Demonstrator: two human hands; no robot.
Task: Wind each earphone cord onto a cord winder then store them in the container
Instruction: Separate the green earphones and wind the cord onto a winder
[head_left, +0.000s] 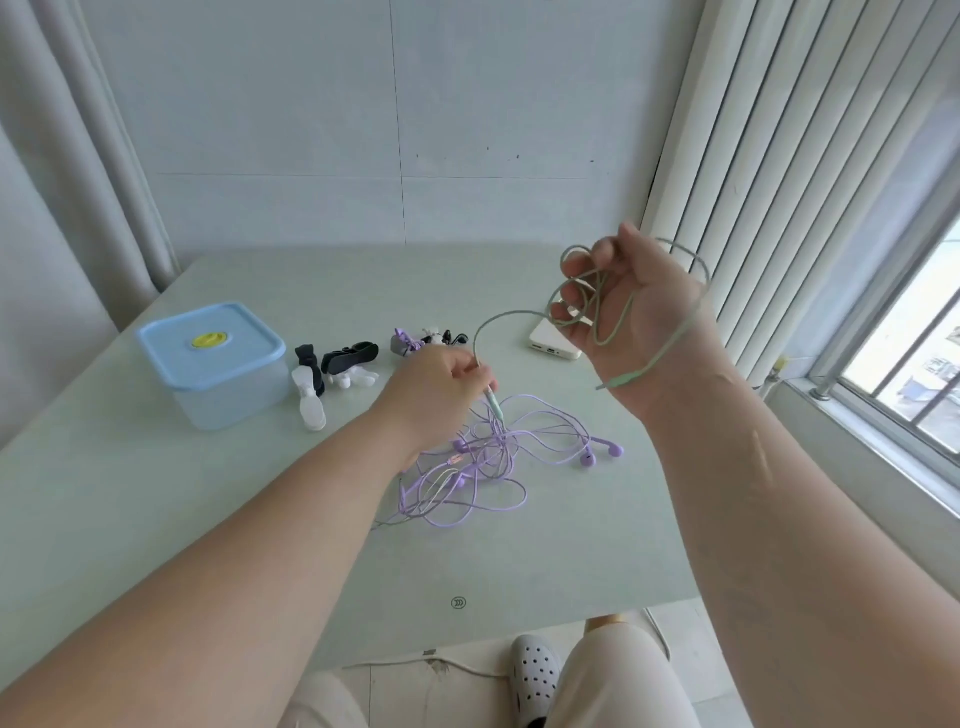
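**Colours across your table**

Your container had a clear, frosted body, a pale blue lid and a yellow disc at the lid's centre. Just right of the container lay black winders and white winders. Farther right, the tangled cords were lilac. The green cord between your left hand and right hand was pale sage. The power bank was white, and the table a plain pale grey-green.

Translucent plastic container, smooth matt table
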